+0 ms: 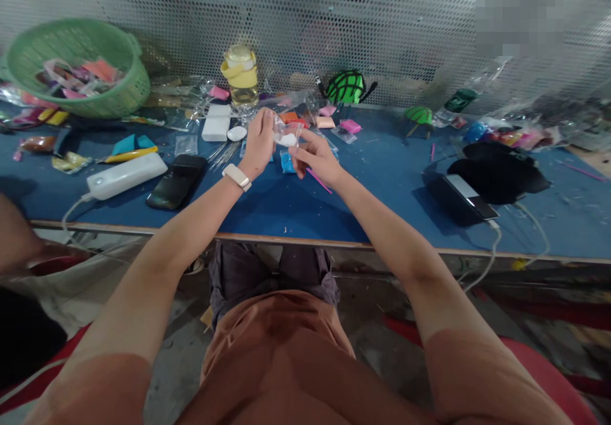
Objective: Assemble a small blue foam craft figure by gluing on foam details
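Above the blue tabletop, a small clear plastic bag (287, 137) with a white lump inside stretches between my two hands. My left hand (259, 144), a pale band on its wrist, is closed on the bag's left side. The thumb and fingers of my right hand (317, 156) pinch the right side. A thin pink stick tool (319, 181) slants out below my right hand; whether that hand also grips it, I cannot tell. Just behind and under the fingers are a blue packet (287, 163) and orange-red pieces (292, 118).
To the left lie a black phone (176, 181), a white power strip (126, 175) and a green basket (79, 72). A yellow-banded bottle (241, 75), white box (216, 123) and pink packets (351, 126) stand behind. At right are a power bank (465, 199) and black cloth item (503, 172).
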{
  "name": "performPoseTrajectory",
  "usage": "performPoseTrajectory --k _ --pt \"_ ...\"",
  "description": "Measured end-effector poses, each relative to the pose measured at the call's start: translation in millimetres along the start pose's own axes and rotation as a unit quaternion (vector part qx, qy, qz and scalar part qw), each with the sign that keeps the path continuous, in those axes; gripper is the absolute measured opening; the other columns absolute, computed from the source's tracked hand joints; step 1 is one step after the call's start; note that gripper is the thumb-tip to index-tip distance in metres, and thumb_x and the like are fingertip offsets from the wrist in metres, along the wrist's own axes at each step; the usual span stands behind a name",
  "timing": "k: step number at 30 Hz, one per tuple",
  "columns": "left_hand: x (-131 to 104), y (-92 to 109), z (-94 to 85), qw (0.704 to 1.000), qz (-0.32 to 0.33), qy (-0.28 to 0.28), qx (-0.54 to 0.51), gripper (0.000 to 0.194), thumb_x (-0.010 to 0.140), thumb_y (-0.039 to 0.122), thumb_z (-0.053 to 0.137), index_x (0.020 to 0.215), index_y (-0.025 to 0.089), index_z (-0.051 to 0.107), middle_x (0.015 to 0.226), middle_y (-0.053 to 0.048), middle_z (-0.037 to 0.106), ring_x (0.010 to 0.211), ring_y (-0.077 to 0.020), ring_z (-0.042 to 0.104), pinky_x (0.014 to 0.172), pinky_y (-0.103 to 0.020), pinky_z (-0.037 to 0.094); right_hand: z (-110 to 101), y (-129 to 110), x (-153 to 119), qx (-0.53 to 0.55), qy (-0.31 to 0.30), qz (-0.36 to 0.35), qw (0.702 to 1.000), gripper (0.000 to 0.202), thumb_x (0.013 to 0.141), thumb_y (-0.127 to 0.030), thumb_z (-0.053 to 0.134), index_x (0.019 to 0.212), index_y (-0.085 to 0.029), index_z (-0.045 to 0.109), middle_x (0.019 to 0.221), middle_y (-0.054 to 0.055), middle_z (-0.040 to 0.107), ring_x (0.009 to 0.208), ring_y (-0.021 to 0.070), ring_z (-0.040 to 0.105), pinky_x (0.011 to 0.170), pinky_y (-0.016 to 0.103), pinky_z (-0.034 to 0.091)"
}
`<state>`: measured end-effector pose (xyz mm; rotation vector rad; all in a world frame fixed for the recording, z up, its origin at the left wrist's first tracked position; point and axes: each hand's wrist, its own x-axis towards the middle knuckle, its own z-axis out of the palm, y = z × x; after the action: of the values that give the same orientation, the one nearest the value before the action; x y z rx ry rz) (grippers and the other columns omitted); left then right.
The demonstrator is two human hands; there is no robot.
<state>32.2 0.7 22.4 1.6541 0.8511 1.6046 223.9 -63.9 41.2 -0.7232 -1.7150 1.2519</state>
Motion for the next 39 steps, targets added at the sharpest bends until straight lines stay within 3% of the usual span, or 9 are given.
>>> performPoseTrajectory --k 3,6,12,16,21,27,31,34,39 --pt "-0.9 0.1 1.8 0.999 -0.029 0.017 -0.005 0.081 0.113 0.101 0.031 0.097 0.025 0.053 0.077 0.005 0.042 0.054 -0.0069 0.036 0.054 -0.028 0.036 2.8 -0.1 0.6 0.060 -0.015 0.009 0.998 0.087 0.093 -0.079 0.093 0.152 -0.023 0.063 0.071 -0.010 0.068 0.048 0.0126 0.060 0.047 0.027 0.047" --pt "-3.1 3.0 4.7 0.999 -0.034 0.009 -0.016 0.078 0.114 0.099 0.035 0.096 0.026 0.053 0.077 0.004 0.042 0.052 -0.0066 0.033 0.050 -0.028 0.031 1.7 0.9 0.9 0.074 -0.023 0.013 0.997 0.082 0.093 -0.078 0.093 0.146 -0.023 0.062 0.068 -0.011 0.065 0.046 0.0120 0.058 0.046 0.026 0.044" --pt "-6.0 13.0 8.4 0.999 -0.027 0.007 -0.025 0.078 0.111 0.103 0.042 0.090 0.028 0.049 0.076 0.003 0.042 0.053 -0.0115 0.034 0.046 -0.032 0.028 -5.7 -3.1 -1.6 -0.030 -0.023 0.013 0.999 0.075 0.094 -0.087 0.087 0.131 -0.028 0.061 0.067 -0.009 0.063 0.050 0.0158 0.061 0.050 0.028 0.047" --pt "-5.5 13.8 10.1 0.998 -0.032 0.011 -0.043 0.081 0.107 0.108 0.041 0.092 0.028 0.051 0.074 0.004 0.039 0.051 -0.0109 0.030 0.045 -0.032 0.024 -7.1 -7.0 -3.8 -0.086 0.000 -0.007 0.996 0.072 0.095 -0.085 0.089 0.129 -0.027 0.063 0.070 -0.006 0.067 0.052 0.0167 0.061 0.052 0.031 0.050" --pt "-5.3 16.8 12.7 0.993 -0.093 0.032 -0.070 0.079 0.108 0.105 0.044 0.095 0.027 0.053 0.074 0.005 0.038 0.050 -0.0104 0.032 0.047 -0.030 0.026 0.8 0.3 -0.3 0.067 0.012 -0.001 0.998 0.079 0.092 -0.077 0.095 0.143 -0.025 0.062 0.068 -0.010 0.068 0.048 0.0142 0.060 0.047 0.028 0.046" --pt "-5.8 31.8 18.3 0.970 -0.199 0.037 -0.136 0.070 0.119 0.089 0.048 0.089 0.026 0.050 0.069 0.007 0.038 0.048 -0.0089 0.029 0.044 -0.025 0.020 1.9 7.7 4.2 0.117 0.013 -0.003 0.993 0.068 0.092 -0.078 0.097 0.123 -0.026 0.068 0.061 -0.013 0.064 0.040 0.0104 0.055 0.040 0.025 0.041" --pt "-3.3 23.7 16.6 0.972 -0.195 0.025 -0.133 0.073 0.110 0.095 0.060 0.091 0.025 0.055 0.070 0.005 0.044 0.050 -0.0098 0.039 0.048 -0.025 0.029 -2.7 4.7 3.6 0.044 0.002 -0.019 0.999 0.067 0.094 -0.084 0.091 0.120 -0.027 0.068 0.056 -0.012 0.066 0.039 0.0117 0.058 0.040 0.024 0.041" --pt "-2.0 15.6 14.5 0.972 -0.192 0.008 -0.138 0.076 0.107 0.099 0.061 0.091 0.025 0.056 0.069 0.005 0.044 0.050 -0.0095 0.038 0.047 -0.025 0.028 -4.9 2.1 2.9 -0.019 0.002 -0.038 0.999 0.065 0.097 -0.087 0.087 0.115 -0.027 0.068 0.056 -0.010 0.068 0.039 0.0129 0.060 0.041 0.025 0.044" --pt "-4.7 13.4 9.8 0.982 -0.141 -0.033 -0.122 0.078 0.104 0.101 0.062 0.086 0.026 0.054 0.064 0.006 0.033 0.048 -0.0097 0.037 0.045 -0.027 0.030 -9.0 2.2 5.3 -0.045 0.089 -0.038 0.994 0.068 0.096 -0.094 0.083 0.107 -0.028 0.067 0.054 -0.009 0.063 0.038 0.0140 0.056 0.039 0.028 0.040"
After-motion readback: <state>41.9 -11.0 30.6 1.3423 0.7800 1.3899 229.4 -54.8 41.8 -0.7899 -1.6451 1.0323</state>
